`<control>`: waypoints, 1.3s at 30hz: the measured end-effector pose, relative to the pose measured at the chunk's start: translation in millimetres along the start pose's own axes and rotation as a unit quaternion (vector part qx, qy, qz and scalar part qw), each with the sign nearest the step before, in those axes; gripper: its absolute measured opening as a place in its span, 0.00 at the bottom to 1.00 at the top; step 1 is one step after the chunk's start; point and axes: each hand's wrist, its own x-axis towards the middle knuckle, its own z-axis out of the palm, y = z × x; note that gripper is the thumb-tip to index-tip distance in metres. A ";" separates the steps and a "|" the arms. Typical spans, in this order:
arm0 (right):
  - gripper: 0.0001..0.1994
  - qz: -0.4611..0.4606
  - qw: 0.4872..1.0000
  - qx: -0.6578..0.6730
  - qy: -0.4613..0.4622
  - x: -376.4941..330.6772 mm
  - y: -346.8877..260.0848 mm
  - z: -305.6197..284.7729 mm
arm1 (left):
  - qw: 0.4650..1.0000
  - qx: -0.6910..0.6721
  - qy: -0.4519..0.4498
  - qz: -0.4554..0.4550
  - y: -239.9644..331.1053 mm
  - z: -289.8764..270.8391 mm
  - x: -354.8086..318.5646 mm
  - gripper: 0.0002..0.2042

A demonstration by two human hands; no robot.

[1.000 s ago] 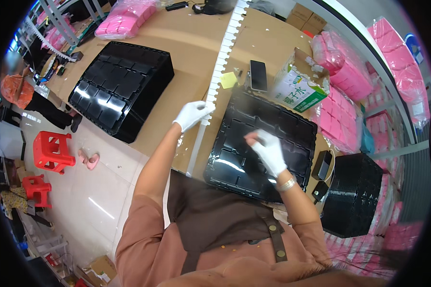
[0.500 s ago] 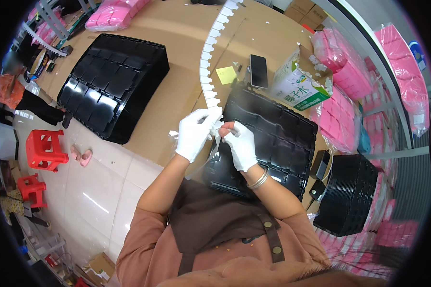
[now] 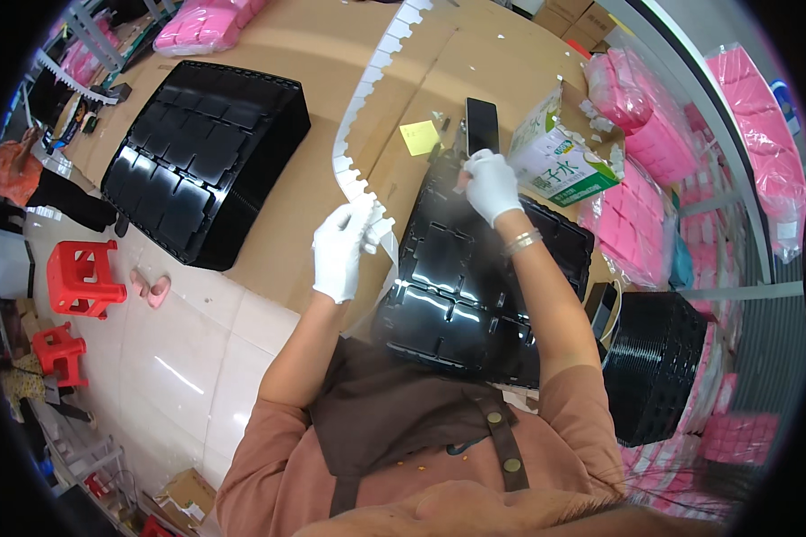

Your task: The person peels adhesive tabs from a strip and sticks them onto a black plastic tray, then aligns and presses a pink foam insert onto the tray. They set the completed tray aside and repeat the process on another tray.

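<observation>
White notched strip (image 3: 362, 89) curves away from left hand (image 3: 338, 253) over brown tabletop (image 3: 287, 215), beside black tray (image 3: 439, 291). Left fingers pinched on its near end; right hand (image 3: 493, 186) above tray's far side, near phone (image 3: 482, 125), fingertips bunched, cannot tell on what. Strip judged light, bendy, teeth apt to crease; best held by plain edge.

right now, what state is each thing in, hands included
Left hand, gloved, closed on the white notched strip
White notched strip, curved, one end held
Right hand, gloved, fingers bent, grip unclear
Black tray in front, partly covered
Black phone, screen dark, partly hidden
Carton, open on top
Black trays at left, stacked
Yellow note, lying unfolded
Pink packs, wrapped in clear plastic
</observation>
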 end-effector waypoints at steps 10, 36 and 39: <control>0.15 0.085 0.920 0.374 -0.079 -38.2 -50.7 -20.0 | 0.996 0.068 -0.023 0.059 -3.8 11.7 -24.1 0.13; 0.07 -0.071 0.983 0.076 -0.154 -168.9 -118.9 -15.7 | 0.998 0.001 -0.023 0.050 9.0 1.0 -25.4 0.13; 0.16 0.060 0.952 0.268 -0.132 -159.7 -115.7 -21.3 | 0.996 0.053 -0.024 0.067 7.9 3.9 -33.8 0.11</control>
